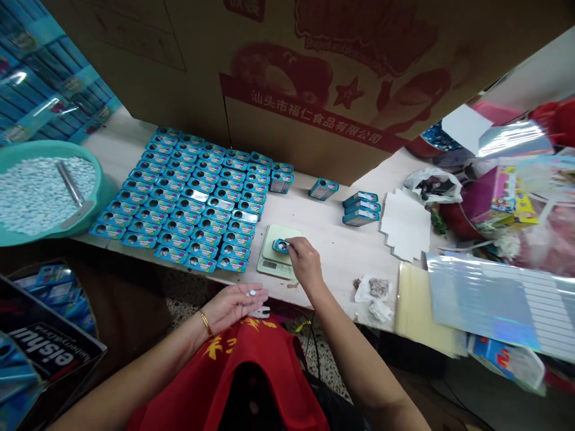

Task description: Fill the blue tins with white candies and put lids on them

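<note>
Blue container (280,245), on scale (268,264), right hand (306,260) alongside

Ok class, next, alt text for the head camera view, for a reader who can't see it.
A person's right hand touches a small blue container on a digital scale; their open left hand holds white tablets. Left, rows of blue containers stand beside a turquoise basin of pale tablets; behind, a large cardboard box.

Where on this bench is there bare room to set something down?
The widest bare patch of bench lies between the scale and the white card, nearer you than the three grouped tins. A smaller one separates the scale from the lone tin. Left of the scale is crowded with packed tins; right of the card, with silvery sheets.
</note>
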